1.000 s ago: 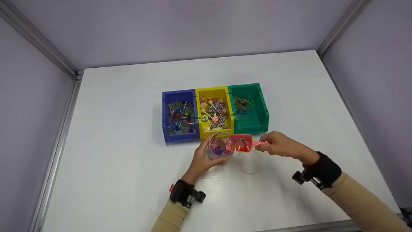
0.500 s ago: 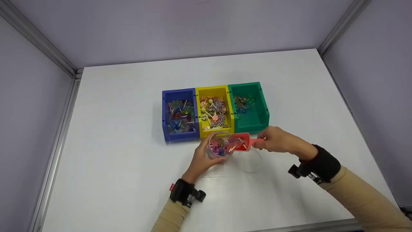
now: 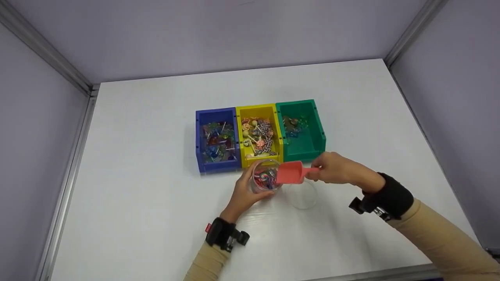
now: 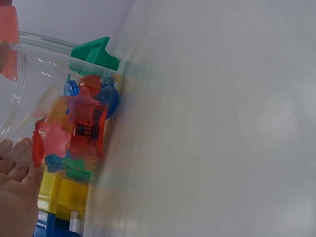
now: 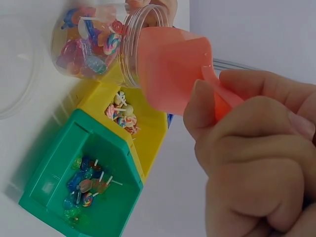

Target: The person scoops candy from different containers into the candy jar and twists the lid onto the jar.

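Note:
My left hand grips a clear plastic jar round its side, thumb in front. Colourful candies lie in the jar, among them a swirled lollipop. A pink scoop is in my right hand, which pinches its handle between thumb and fingers. The scoop's lip overlaps the jar's mouth, and no candy shows in its bowl. On the table just right of the jar lies a clear round lid.
Behind the jar stand three joined bins: a blue bin with mixed candies, a yellow bin with swirled lollipops, and a green bin with a few candies at its back. All rest on the white table.
Candies that lay in the scoop have dropped into the jar, where a swirled lollipop now shows on top. The right hand has shifted slightly up and left; the left hand stays put.

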Demonstrator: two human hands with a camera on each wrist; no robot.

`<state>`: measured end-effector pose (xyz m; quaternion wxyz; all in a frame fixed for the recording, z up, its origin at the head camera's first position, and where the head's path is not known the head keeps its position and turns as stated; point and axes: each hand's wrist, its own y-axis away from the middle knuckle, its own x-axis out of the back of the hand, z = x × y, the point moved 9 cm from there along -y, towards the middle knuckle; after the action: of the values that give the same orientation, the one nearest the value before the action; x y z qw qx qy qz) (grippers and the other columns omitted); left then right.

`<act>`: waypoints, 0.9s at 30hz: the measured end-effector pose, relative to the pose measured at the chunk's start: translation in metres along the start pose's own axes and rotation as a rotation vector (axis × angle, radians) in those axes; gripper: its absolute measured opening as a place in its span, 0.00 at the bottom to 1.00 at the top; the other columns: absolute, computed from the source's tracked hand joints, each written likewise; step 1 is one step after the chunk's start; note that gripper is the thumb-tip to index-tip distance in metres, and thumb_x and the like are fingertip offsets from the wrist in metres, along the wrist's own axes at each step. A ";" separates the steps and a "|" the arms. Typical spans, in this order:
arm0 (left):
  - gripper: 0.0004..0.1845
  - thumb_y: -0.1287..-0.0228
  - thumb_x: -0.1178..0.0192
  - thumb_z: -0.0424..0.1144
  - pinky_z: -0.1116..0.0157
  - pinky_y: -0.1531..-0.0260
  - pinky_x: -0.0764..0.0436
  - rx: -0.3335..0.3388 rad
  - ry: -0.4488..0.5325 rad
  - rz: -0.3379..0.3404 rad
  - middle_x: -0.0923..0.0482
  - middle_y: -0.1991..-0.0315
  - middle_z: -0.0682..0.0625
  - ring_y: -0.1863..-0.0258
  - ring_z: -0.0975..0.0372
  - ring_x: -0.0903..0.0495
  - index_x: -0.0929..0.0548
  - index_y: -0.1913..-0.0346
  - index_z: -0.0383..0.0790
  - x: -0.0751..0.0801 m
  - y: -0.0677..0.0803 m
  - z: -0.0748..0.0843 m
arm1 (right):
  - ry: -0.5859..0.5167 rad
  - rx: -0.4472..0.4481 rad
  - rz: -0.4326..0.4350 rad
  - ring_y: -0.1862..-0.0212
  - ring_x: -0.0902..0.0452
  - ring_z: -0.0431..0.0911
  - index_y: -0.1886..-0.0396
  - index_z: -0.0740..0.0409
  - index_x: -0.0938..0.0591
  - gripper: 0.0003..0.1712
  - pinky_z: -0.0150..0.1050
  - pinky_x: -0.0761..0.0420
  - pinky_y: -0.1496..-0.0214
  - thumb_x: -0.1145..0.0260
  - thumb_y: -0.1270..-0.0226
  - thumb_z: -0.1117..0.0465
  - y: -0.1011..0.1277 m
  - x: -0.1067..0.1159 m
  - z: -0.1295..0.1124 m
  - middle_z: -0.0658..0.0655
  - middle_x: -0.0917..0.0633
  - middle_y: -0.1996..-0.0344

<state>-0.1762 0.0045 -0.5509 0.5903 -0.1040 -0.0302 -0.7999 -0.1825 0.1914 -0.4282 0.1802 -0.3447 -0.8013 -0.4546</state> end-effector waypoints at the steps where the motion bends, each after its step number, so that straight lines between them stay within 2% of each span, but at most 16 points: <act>1: 0.51 0.54 0.24 0.45 0.49 0.26 0.37 0.001 0.001 0.001 0.35 0.29 0.46 0.29 0.52 0.34 0.40 0.26 0.47 0.000 0.000 0.000 | -0.002 0.002 -0.002 0.76 0.33 0.41 0.67 0.63 0.15 0.17 0.30 0.34 0.75 0.39 0.32 0.53 0.000 0.000 0.000 0.49 0.27 0.83; 7: 0.51 0.54 0.24 0.46 0.49 0.27 0.36 -0.014 -0.011 0.004 0.33 0.30 0.45 0.29 0.52 0.33 0.40 0.26 0.47 0.001 0.001 0.002 | -0.015 0.008 -0.015 0.76 0.32 0.41 0.66 0.63 0.15 0.17 0.30 0.32 0.73 0.40 0.32 0.53 -0.001 -0.002 0.002 0.51 0.25 0.82; 13: 0.51 0.53 0.24 0.46 0.47 0.27 0.37 -0.012 -0.031 0.000 0.35 0.28 0.45 0.28 0.51 0.35 0.40 0.26 0.47 0.001 0.001 0.004 | -0.037 0.012 -0.024 0.78 0.34 0.41 0.67 0.64 0.16 0.17 0.30 0.34 0.74 0.40 0.32 0.53 -0.001 -0.005 0.005 0.49 0.28 0.84; 20: 0.51 0.51 0.25 0.42 0.46 0.26 0.40 -0.018 -0.017 -0.020 0.41 0.25 0.46 0.25 0.51 0.40 0.43 0.25 0.47 0.001 0.000 0.005 | -0.049 0.014 -0.021 0.77 0.33 0.41 0.68 0.64 0.16 0.17 0.30 0.34 0.74 0.40 0.32 0.53 0.000 -0.006 0.008 0.49 0.28 0.83; 25: 0.54 0.52 0.25 0.48 0.43 0.25 0.44 -0.026 0.012 -0.030 0.43 0.24 0.48 0.23 0.50 0.45 0.45 0.24 0.47 0.003 0.001 0.007 | -0.056 0.006 -0.020 0.77 0.33 0.41 0.67 0.64 0.16 0.16 0.30 0.33 0.73 0.40 0.32 0.54 0.000 -0.006 0.009 0.50 0.26 0.82; 27: 0.52 0.49 0.26 0.47 0.41 0.25 0.47 -0.025 0.029 -0.017 0.44 0.23 0.49 0.23 0.50 0.47 0.45 0.24 0.48 0.007 0.000 0.007 | -0.061 0.005 -0.020 0.76 0.33 0.41 0.66 0.64 0.16 0.16 0.30 0.33 0.73 0.39 0.32 0.54 -0.001 -0.006 0.009 0.51 0.26 0.81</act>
<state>-0.1771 -0.0013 -0.5426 0.5826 -0.0995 -0.0127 -0.8066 -0.1785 0.1968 -0.4369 0.1522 -0.3498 -0.8110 -0.4436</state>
